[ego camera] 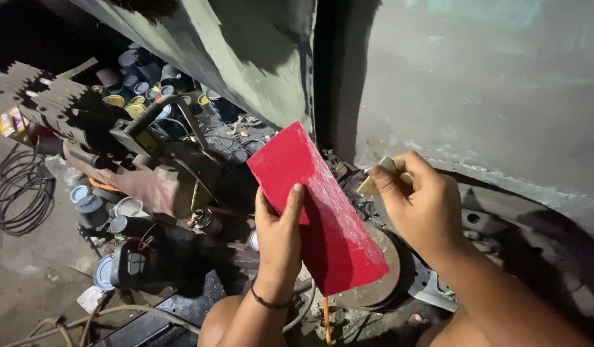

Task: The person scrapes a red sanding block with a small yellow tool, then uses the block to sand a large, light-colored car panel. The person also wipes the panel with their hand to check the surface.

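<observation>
Red sheet (323, 212): thin, flat, rectangular, held upright and tilted in front of the grey-green body panel (490, 96); looks light and fairly stiff, with a smooth face likely slippery, so best pinched at an edge, thumb across the front; left hand (278, 238) does so, closed on its lower left edge. Small pale wedge (376, 178): looks light and rigid; right hand (420, 205) is closed on it, pinched at the fingertips, just right of the sheet. Behind the sheet: round metal hub (377, 283), partly hidden. Left: engine block (117, 148), dark and dirty; tins (133, 87) stacked beyond; coiled cable (20, 189) on the floor.
</observation>
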